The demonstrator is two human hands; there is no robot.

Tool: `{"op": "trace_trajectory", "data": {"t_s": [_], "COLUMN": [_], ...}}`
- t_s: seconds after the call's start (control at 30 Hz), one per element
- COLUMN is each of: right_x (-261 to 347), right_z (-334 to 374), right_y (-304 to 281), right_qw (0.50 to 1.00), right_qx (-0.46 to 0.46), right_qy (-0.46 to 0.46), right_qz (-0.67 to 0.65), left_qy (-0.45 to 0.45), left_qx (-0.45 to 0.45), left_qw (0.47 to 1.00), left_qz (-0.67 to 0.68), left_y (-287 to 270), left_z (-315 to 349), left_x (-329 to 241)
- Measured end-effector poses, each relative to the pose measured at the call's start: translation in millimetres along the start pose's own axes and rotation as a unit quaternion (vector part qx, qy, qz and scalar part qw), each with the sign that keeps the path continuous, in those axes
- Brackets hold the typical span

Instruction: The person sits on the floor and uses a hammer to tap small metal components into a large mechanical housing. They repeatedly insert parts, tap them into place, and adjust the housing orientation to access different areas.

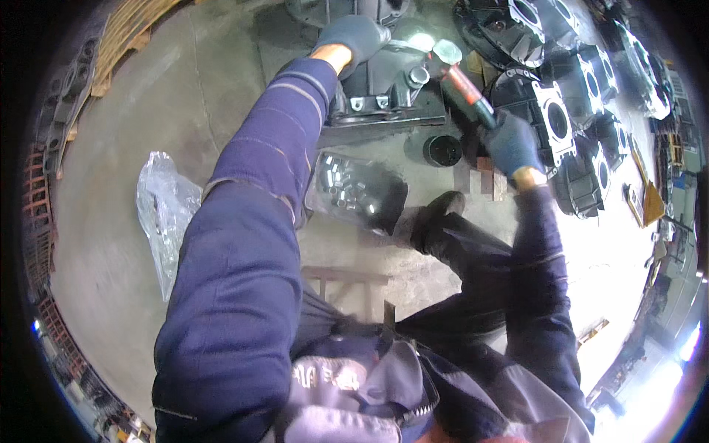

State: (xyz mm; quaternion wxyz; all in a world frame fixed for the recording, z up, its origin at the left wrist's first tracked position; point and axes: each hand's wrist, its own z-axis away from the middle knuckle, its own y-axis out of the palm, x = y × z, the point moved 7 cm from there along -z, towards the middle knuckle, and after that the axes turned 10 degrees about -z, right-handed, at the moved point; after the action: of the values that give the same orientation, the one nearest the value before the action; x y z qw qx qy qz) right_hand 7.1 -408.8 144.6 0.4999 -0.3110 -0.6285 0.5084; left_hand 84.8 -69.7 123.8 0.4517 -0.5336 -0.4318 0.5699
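Observation:
My right hand (511, 148), in a dark grey glove, grips a mallet (467, 87) by its red and black handle. The mallet's pale, rounded head (447, 52) points up and left, beside a dark metal casting (402, 83) with pipe-like openings. My left hand (353, 38), also gloved, reaches far forward over this casting, its fingers curled; whatever they hold is hidden. The casting rests on a flat dark plate (391, 119). In front of it lies a dark tray (391, 203) containing several small shiny metal cylinders (347, 188).
A black round cup (443, 150) sits on the floor near the plate. Several black castings (550, 122) with round openings crowd the right. A clear plastic bag (166, 210) lies at the left. Wooden pallets (122, 40) stand at the far left, a wooden block (491, 181) below my right hand.

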Motion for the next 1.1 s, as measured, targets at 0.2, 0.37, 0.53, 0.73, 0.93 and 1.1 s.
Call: {"op": "trace_trajectory", "data": {"t_s": [0.2,0.37,0.53,0.73,0.93,1.1], "right_x": [79.0,102.5,4.4,60.5,58.5,1.2], "right_z": [-25.3,11.9,18.4,-28.6,6.5,-14.5], "right_y": [-165.9,-100.1,2.6,-164.8,-24.1,-17.7], "right_qw": [0.937,0.941,0.992,0.948,0.984,0.994], "right_qx": [-0.208,-0.278,0.066,-0.204,-0.1,-0.05], "right_qy": [-0.233,-0.09,0.061,-0.226,-0.01,-0.091], "right_qz": [0.155,-0.173,-0.092,0.095,-0.144,-0.04], "left_qy": [0.002,-0.001,-0.003,0.004,-0.001,0.048], "left_qx": [0.03,0.031,0.01,0.012,0.028,-0.009], "left_qw": [0.999,1.0,1.0,1.0,1.0,0.999], "left_qz": [-0.025,-0.001,-0.02,-0.018,-0.012,0.007], "left_y": [12.7,7.7,0.8,9.6,6.2,1.5], "left_z": [-7.3,0.5,1.8,-2.7,-8.6,-12.1], "left_x": [-0.5,-6.1,-7.4,-6.2,-0.9,-4.9]}}
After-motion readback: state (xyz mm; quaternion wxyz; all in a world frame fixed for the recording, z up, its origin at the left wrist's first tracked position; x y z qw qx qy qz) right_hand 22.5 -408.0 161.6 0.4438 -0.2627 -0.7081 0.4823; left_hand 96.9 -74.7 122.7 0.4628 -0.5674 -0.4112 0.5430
